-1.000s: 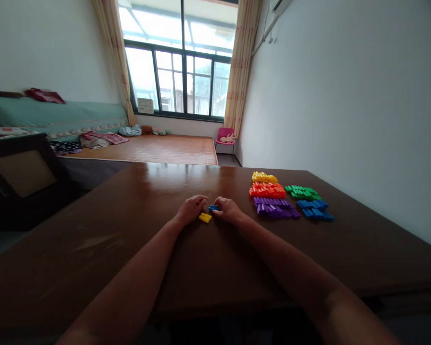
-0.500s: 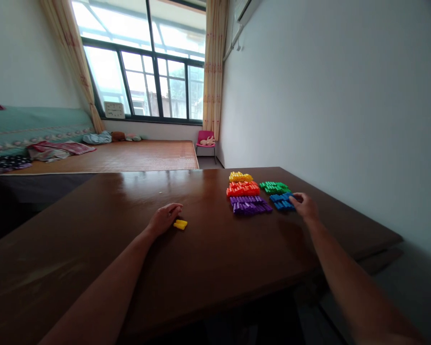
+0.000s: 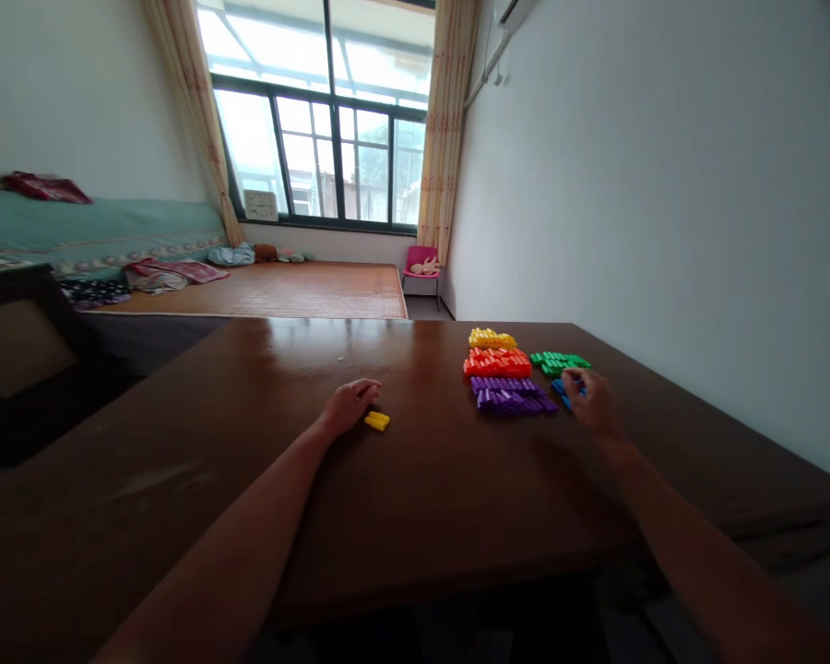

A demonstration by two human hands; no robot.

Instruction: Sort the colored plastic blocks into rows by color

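On the brown table [image 3: 421, 498], my left hand [image 3: 349, 404] rests with loosely bent fingers, and nothing shows in it. Two small yellow plastic pieces [image 3: 377, 420] lie side by side just right of its fingertips. My right hand [image 3: 593, 401] is over the group of blue pieces [image 3: 559, 391] and covers much of it. Its thumb and fingers curl toward each other, with a bit of blue between them; whether a piece is held is too small to make out. Left of the blue group lie rows of purple pieces [image 3: 512, 397]. Green pieces [image 3: 559, 361] lie just beyond my right hand.
Red-orange pieces [image 3: 498, 362] and more yellow pieces [image 3: 491, 338] are lined up behind the purple ones. A white wall [image 3: 664, 203] runs along the right. Beyond the table are a bed [image 3: 318, 288] and a pink chair [image 3: 422, 258].
My view has turned left, so the scene shifts right. My right hand has moved over the blue pieces and hides more of them. My left hand stays beside the two yellow pieces.
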